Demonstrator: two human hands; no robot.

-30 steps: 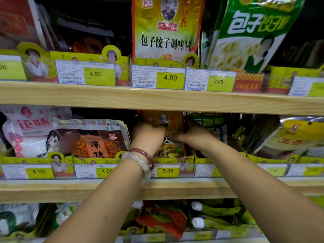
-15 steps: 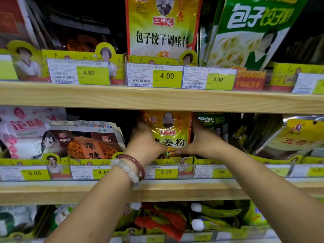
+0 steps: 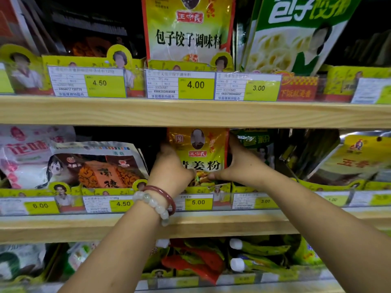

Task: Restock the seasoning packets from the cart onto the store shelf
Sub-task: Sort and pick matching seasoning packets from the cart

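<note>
A yellow ginger-powder seasoning packet (image 3: 197,154) stands upright on the middle shelf (image 3: 211,226), above the 5.00 price tag (image 3: 198,202). My left hand (image 3: 169,168) grips its left edge and my right hand (image 3: 239,163) grips its right edge, thumbs nearly meeting across its lower front. The packet's top sits just under the upper shelf board (image 3: 190,113). Two bracelets circle my left wrist. The cart is out of view.
An orange-brown packet (image 3: 101,166) and a white-pink bag (image 3: 23,155) lie left of the packet. Green packets (image 3: 256,142) and a yellow foil bag (image 3: 357,159) stand to its right. Large dumpling-seasoning bags (image 3: 188,28) fill the top shelf, tubes and red packets (image 3: 196,263) the bottom.
Both hands have pulled the yellow packet upright and forward in its slot, so more of its front label shows. The camera has shifted slightly closer.
</note>
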